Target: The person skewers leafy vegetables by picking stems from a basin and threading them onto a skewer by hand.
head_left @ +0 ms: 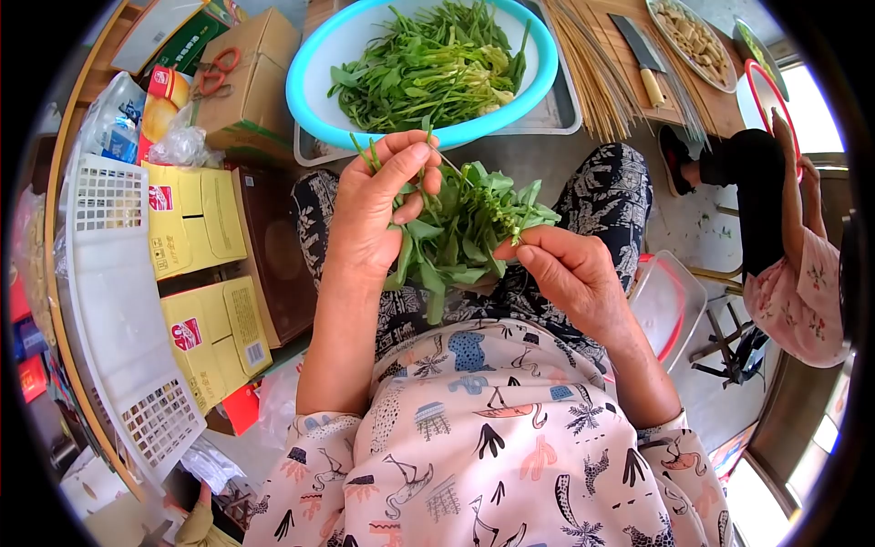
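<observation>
A bunch of leafy green stems [456, 242] hangs between my two hands, above my lap. My left hand [383, 196] is closed around its stems, whose cut ends poke up over the fingers. On the other side, my right hand [565, 273] pinches a small sprig tip at the edge of the leaves between thumb and forefinger. Just beyond my hands stands a white basin with a blue rim [305, 100], which holds a heap of greens [428, 68].
Thin sticks [583, 73], a knife [638, 55] and a plate of food pieces [693, 41] lie at the back right. Yellow boxes [214, 337], a cardboard box [246, 82] with red scissors [219, 71], and a white crate [114, 292] stand left. Another person [775, 210] sits at right.
</observation>
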{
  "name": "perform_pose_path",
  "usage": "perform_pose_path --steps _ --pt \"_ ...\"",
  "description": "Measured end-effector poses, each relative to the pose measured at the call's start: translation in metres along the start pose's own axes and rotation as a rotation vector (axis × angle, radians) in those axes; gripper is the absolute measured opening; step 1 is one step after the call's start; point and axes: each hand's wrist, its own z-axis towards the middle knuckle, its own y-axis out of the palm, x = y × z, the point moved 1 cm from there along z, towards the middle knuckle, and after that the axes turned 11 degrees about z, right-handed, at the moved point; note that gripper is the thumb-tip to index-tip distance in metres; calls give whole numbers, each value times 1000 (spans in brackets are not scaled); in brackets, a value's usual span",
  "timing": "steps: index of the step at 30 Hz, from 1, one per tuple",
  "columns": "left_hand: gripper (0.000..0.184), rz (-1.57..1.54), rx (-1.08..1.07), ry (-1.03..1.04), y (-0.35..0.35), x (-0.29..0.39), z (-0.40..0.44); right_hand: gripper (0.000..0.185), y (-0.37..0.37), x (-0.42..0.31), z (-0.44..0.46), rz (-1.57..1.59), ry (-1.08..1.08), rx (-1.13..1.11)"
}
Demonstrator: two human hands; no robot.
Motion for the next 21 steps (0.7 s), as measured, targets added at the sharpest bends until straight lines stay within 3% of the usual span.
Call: perform_pose_path --steps 21 --pt "15 11 -16 4 -6 2 -3 20 4 -3 1 13 45 -7"
